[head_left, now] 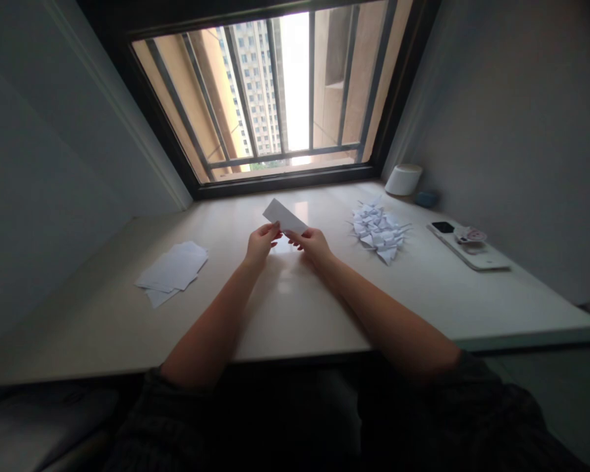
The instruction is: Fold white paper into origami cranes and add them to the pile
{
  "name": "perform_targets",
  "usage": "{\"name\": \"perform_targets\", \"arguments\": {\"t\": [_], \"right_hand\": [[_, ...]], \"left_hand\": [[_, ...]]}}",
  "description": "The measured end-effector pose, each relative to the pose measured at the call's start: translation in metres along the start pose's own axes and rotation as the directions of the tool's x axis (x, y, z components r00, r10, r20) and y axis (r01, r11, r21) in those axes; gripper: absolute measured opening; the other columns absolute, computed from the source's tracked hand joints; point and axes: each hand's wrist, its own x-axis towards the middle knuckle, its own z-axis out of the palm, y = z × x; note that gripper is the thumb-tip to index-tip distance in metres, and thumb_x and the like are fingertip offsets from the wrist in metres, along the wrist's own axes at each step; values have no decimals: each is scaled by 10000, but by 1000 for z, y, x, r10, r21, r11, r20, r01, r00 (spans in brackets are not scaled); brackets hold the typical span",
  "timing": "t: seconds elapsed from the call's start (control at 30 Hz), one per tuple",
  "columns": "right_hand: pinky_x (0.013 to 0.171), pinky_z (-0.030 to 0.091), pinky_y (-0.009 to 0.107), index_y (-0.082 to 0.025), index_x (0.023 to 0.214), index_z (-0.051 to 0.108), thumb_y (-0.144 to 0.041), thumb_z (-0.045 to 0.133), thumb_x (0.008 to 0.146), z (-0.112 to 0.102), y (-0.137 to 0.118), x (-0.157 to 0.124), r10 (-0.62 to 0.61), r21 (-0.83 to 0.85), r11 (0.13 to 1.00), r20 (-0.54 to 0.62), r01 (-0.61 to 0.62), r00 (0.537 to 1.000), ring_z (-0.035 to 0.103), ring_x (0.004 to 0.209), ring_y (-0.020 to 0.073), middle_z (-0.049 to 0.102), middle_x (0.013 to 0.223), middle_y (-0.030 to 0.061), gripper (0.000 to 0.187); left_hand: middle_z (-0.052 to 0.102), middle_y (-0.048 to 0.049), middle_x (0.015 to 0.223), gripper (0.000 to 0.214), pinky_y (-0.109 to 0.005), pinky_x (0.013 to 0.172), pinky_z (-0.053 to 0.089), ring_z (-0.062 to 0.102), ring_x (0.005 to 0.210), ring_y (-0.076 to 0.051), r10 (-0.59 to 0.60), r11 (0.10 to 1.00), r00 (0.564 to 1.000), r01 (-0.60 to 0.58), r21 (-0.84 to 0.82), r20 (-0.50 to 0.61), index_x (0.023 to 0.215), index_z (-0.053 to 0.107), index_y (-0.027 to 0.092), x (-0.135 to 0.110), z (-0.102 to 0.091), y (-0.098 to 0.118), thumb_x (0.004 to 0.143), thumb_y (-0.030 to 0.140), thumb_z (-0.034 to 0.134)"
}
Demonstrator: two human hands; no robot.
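Observation:
A white folded sheet of paper (284, 216) is held up above the middle of the pale desk (285, 308). My left hand (260, 243) pinches its lower left edge. My right hand (312, 244) pinches its lower right edge. Both hands are closed on the paper and sit close together, a little above the desk top.
A loose stack of white paper sheets (173, 271) lies at the left. A pile of folded white paper cranes (379, 230) lies at the right. Beyond it are a phone (467, 247), a white round container (403, 179) and a barred window (275, 98).

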Motion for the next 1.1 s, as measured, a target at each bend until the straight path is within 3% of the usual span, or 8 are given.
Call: {"name": "perform_targets", "arguments": {"t": [0.1,0.27,0.4,0.6,0.7,0.87,1.1], "right_hand": [[538,420,250,-164,726,686,-606,686,649,0,4,2,-36,-59,998,-22,35,999,557,591,134,670,671,38,448],[609,459,262,-212,919,720,-620,625,714,-6,11,9,-167,-171,975,-137,143,976,599,682,155,696,767,20,466],[660,467,287,-203,840,745,-551,636,736,-9,14,12,-204,-148,972,-142,183,969,620,689,168,717,759,37,380],[620,448,272,-193,773,753,-499,713,663,-6,14,9,-126,-38,992,-69,124,990,621,658,159,730,746,38,327],[603,436,266,-190,748,749,-516,740,622,-7,13,9,-106,-17,994,-99,104,989,605,634,150,720,713,35,350],[541,382,256,-174,694,725,-536,776,561,-8,9,7,-93,-34,995,-155,89,984,552,570,131,671,624,22,389],[504,338,252,-161,619,690,-532,816,481,-3,-3,-2,-18,65,998,-36,20,999,470,502,99,607,540,5,416]], "left_hand": [[673,-63,758,403,-275,685,416,608,763,-175,85,992,995,-80,100,-42,725,652,165,4,-3,-2,681,565,672],[687,-47,712,277,-287,702,438,620,738,-187,214,930,977,-196,310,-24,679,665,183,6,-4,-4,735,454,642],[704,-36,746,217,-289,705,441,635,796,-210,228,860,973,-184,475,-36,690,674,219,2,-3,-3,755,422,635],[722,-50,830,257,-307,718,437,646,805,-226,262,787,960,-155,597,-98,839,714,241,-3,-7,2,746,475,660],[727,-54,848,305,-314,740,445,651,828,-228,265,803,960,-168,572,-90,905,721,247,-2,-7,1,746,500,657],[728,-70,871,436,-311,756,459,659,827,-216,246,889,967,-251,382,62,888,726,201,-2,1,3,800,585,540],[713,-75,854,516,-292,740,454,640,854,-211,104,967,988,-127,219,115,875,713,162,-5,4,10,753,640,563]]}}
